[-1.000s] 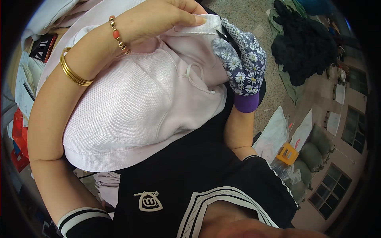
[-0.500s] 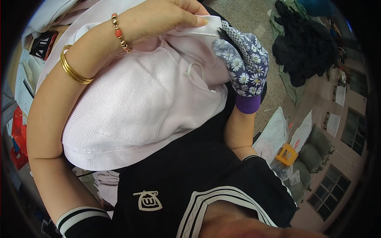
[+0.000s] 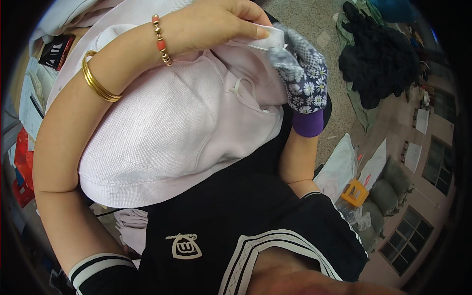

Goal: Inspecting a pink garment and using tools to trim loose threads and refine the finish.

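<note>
A pale pink knitted garment (image 3: 162, 132) is draped over my lap and left forearm. My left hand (image 3: 216, 24), bare with a gold bangle and a beaded bracelet on the wrist, pinches the garment's white edge near the top of the view. My right hand (image 3: 302, 73) wears a flowered work glove with a purple cuff and grips the same edge just to the right, touching the left hand's fingers. A short white cord hangs from the fabric between them.
A pile of black clothes (image 3: 378, 59) lies on the speckled floor at upper right. White bags (image 3: 339, 167) and a small orange object (image 3: 355, 192) sit on the floor at right. Papers and red items (image 3: 22, 162) are stacked at left.
Both hands have shifted slightly along the garment's edge; the fabric has bunched a little more under the gloved hand. Otherwise little differs.
</note>
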